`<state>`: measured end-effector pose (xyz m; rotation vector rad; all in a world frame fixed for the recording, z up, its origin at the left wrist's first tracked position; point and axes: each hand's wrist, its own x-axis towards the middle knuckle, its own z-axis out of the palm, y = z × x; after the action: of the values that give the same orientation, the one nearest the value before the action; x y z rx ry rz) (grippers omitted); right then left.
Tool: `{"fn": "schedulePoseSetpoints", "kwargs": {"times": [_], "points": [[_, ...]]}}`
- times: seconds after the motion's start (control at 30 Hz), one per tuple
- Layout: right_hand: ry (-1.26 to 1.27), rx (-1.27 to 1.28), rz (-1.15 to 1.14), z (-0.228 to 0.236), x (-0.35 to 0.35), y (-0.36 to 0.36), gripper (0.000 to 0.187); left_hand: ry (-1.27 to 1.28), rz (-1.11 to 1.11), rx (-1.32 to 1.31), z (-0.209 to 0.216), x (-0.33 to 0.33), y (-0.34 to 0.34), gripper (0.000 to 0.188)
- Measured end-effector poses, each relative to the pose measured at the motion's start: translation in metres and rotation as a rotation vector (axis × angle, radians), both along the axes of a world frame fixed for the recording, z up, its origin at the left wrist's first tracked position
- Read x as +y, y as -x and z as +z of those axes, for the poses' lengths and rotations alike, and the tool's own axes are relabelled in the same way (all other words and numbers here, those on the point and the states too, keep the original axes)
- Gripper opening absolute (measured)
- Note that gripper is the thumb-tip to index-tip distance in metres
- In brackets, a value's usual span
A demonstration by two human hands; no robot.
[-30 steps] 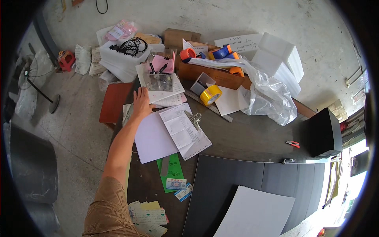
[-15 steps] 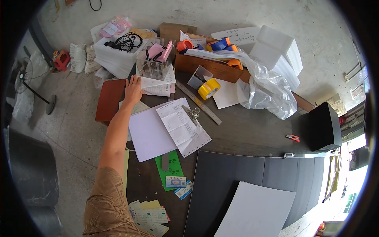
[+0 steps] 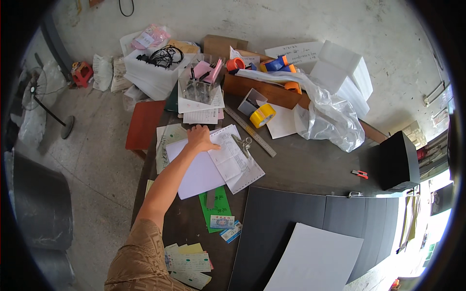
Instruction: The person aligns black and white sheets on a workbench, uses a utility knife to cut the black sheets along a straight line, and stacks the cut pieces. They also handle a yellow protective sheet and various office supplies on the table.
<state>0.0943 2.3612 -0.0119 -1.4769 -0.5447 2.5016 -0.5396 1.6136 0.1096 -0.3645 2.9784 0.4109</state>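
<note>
My left hand (image 3: 200, 139) lies on the upper left part of a stack of white paper (image 3: 196, 177), fingers bent over its far edge and thumb spread to the side. By the thumb is a printed sheet with punched edges (image 3: 232, 162), with a metal clip (image 3: 245, 144) on its upper right side. Beyond the fingers, more printed papers (image 3: 200, 116) lie under a clear desk organizer (image 3: 198, 91) with pens and pink notes. A steel ruler (image 3: 252, 132) slants to the right of the papers. My right hand is out of view.
Yellow tape (image 3: 262, 115) and a wooden box (image 3: 272, 92) sit at the back, beside plastic wrap (image 3: 335, 121). Nearer are a green sheet (image 3: 221, 198), cards (image 3: 222, 221) and paper slips (image 3: 191, 262). A red-handled tool (image 3: 360, 173) and black box (image 3: 398, 157) are right.
My left hand has come back toward me and right, from the papers beside the organizer onto the white stack. The whole view has shifted slightly.
</note>
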Motion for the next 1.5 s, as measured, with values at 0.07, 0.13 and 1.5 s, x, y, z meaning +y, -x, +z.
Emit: {"fn": "schedulePoseSetpoints", "kwargs": {"times": [0.07, 0.13, 1.5], "points": [[-0.122, -0.124, 0.024, -0.004, -0.017, 0.017, 0.043, -0.123, -0.016, -0.126, 0.009, -0.015, 0.005, 0.072], [-0.185, -0.181, 0.053, 0.005, -0.027, 0.032, 0.044, -0.331, -0.064, -0.246, 0.003, -0.039, 0.011, 0.064], [-0.196, -0.189, 0.097, 0.046, -0.058, 0.026, 0.036, -1.186, 0.379, 0.544, 0.075, 0.062, 0.194, 0.04]]}}
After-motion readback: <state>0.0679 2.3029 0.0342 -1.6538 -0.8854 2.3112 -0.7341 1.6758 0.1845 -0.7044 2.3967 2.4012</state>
